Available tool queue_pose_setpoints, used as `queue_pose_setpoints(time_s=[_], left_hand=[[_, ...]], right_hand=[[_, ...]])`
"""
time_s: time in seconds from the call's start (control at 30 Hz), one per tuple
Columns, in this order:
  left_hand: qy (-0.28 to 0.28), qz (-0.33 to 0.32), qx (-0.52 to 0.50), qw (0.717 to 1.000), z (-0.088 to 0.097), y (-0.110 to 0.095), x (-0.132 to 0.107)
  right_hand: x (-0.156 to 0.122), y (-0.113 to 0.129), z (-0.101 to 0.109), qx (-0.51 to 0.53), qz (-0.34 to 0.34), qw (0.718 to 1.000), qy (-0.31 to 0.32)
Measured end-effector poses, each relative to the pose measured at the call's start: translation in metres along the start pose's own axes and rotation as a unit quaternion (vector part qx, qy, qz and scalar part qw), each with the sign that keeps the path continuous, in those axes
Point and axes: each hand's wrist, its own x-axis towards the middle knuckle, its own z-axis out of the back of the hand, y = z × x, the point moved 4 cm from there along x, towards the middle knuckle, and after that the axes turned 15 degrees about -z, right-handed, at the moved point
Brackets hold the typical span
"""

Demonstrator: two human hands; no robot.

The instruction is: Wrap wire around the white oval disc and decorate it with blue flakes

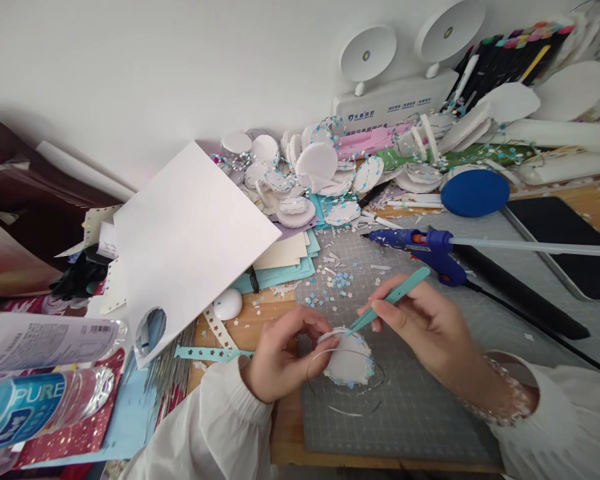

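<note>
My left hand (pixel 285 353) is closed in a pinch on the edge of a small white foam disc (pixel 349 363) that lies on the grey cutting mat (pixel 410 413). The disc's rim carries tiny blue flower pieces. My right hand (pixel 425 327) is closed on teal tweezers (pixel 390 300), whose tips touch the disc's top edge near my left fingers. A thin wire loop lies around the disc.
A blue glue gun (pixel 420 245) lies beyond my hands. A pile of white discs (pixel 305 173) sits at the back. White card (pixel 180 233), coloured paper, a water bottle (pixel 35 403) and a packet lie at left. A dark tablet (pixel 565 240) lies right.
</note>
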Motion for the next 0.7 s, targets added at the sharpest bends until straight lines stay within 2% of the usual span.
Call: queue_pose_setpoints(time_s=[0.37,0.7], left_hand=[[0.001,0.012,-0.01,1.0,0.0,0.001,0.002],[0.0,0.009,-0.029,1.0,-0.001,0.001,0.003]], right_hand=[[0.006,-0.028,0.001,0.071,-0.066,0.994,0.043],[0.006,-0.024,0.0,0.066,-0.094,0.992,0.042]])
